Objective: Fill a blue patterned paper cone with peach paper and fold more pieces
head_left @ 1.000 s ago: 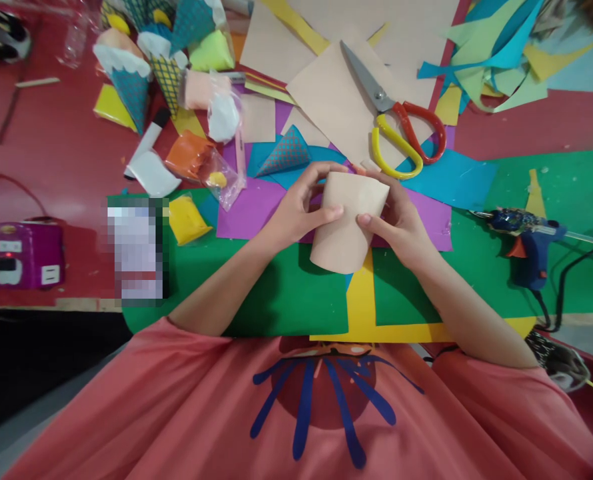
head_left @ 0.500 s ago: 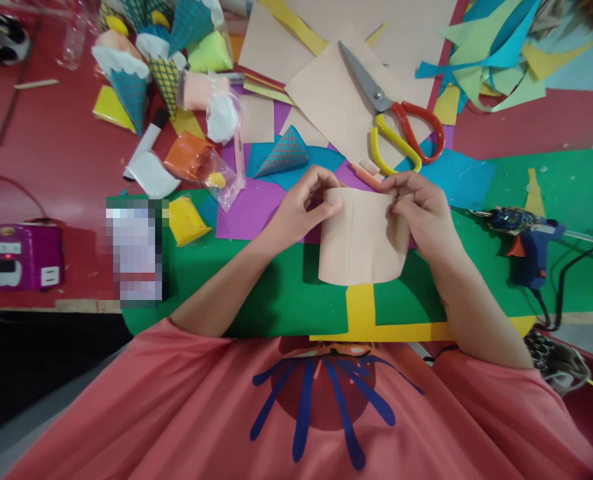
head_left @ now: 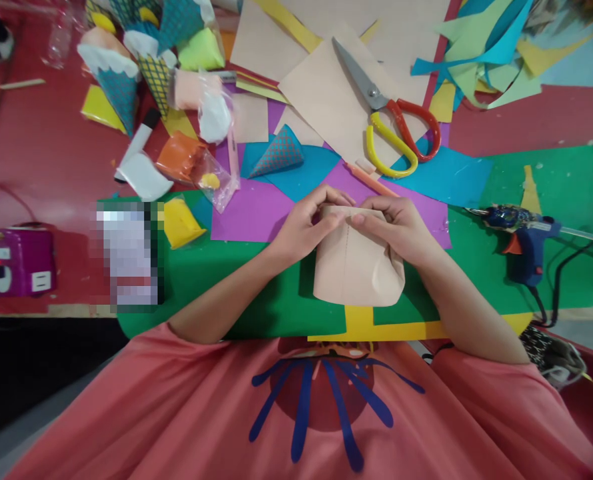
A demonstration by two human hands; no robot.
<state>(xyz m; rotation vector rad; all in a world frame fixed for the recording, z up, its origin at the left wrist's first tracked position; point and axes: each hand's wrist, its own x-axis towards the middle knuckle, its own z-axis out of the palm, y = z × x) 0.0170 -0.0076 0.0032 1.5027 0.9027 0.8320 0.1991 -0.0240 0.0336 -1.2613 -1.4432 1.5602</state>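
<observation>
A beige piece of craft paper (head_left: 359, 267), curved round with a dashed line down it, is held over the green mat (head_left: 256, 293). My left hand (head_left: 316, 223) pinches its top edge on the left, thumb in front and fingers behind. From the right, my right hand (head_left: 394, 227) grips the same edge, its thumb close to the left thumb. The paper's right side bulges and creases below the right hand. Beyond the hands lie an orange pencil-like stick (head_left: 369, 179) and a small blue paper cone (head_left: 281, 152) with a red grid.
Scissors (head_left: 376, 100) with red and yellow handles lie ahead on beige sheets. A glue gun (head_left: 524, 243) rests at the right with its cord. Packets of clay (head_left: 179, 157) and decorated cones (head_left: 111, 80) crowd the left, near a blurred-out phone (head_left: 131, 253) and purple power box (head_left: 19, 260).
My right hand has moved left along the paper's top edge, bringing both thumbs close together. The paper has dropped slightly toward me and its right side now bends inward.
</observation>
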